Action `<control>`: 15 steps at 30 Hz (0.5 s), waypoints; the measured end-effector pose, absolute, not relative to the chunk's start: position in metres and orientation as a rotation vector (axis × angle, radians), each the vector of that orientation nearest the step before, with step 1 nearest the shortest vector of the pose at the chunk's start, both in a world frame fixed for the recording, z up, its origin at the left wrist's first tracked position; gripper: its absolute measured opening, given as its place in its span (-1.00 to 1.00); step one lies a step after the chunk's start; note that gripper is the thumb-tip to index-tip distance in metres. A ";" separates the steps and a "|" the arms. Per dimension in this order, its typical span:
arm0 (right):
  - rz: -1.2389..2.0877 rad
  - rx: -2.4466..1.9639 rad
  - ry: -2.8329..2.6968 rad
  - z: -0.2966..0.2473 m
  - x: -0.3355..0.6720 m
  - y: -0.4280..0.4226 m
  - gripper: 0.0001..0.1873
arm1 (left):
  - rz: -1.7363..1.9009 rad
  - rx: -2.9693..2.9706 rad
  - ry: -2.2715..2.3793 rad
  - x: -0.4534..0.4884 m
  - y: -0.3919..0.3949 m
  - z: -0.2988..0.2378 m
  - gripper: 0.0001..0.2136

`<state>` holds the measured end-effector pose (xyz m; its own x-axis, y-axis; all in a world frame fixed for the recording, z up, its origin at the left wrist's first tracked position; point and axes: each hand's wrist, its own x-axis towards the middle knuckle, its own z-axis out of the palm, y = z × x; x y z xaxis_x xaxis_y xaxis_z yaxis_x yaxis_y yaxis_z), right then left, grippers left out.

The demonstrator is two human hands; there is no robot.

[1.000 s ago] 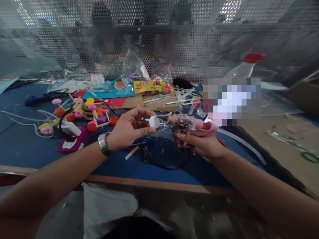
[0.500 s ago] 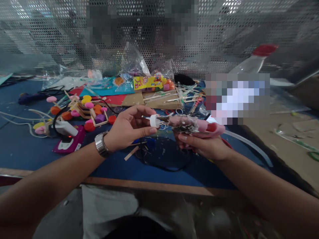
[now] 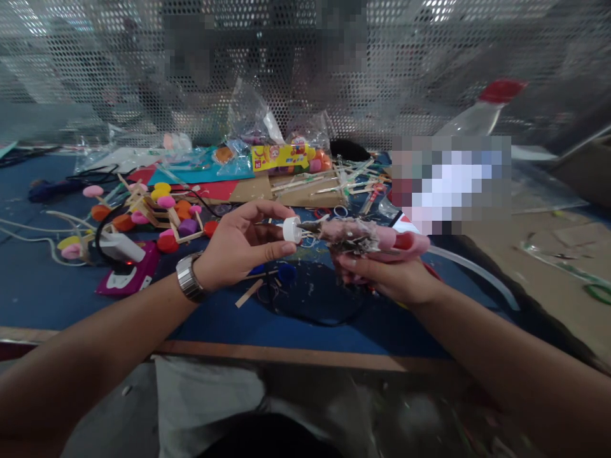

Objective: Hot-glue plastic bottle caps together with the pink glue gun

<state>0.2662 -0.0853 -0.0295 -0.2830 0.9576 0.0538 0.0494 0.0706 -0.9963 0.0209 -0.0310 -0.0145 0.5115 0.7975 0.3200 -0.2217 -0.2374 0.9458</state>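
Bottle cap (image 3: 291,230) is in L hand (image 3: 238,251), just L of glue gun (image 3: 353,236) in R hand (image 3: 401,277). On table (image 3: 205,324): power strip (image 3: 128,280) farther L, craft sticks (image 3: 305,183) behind gun, cardboard (image 3: 534,292) R.

A craft workshop is suggested by the blue desk (image 3: 191,326), which is strewn with thin sticks (image 3: 305,182), coloured paper (image 3: 188,184) and plastic bags (image 3: 245,117). A pink glue gun (image 3: 394,240) is held over it, a purple socket block (image 3: 151,257) is set at the left, and the far side is bounded by a perforated metal screen (image 3: 267,44).
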 end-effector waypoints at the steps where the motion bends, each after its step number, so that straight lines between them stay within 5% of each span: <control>1: 1.335 -1.053 -1.499 -0.029 0.266 -0.085 -0.51 | 1.038 1.525 0.521 0.021 -0.031 -0.015 -0.62; 15: 1.338 -1.091 -1.506 -0.028 0.267 -0.088 -0.52 | 1.047 1.550 0.524 0.021 -0.030 -0.014 -0.61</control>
<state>0.2666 -0.0880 -0.0284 -0.2835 0.9584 0.0325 0.0805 0.0576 -0.9951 0.0206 -0.0301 -0.0144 0.5048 0.7955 0.3352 -0.2087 -0.2643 0.9416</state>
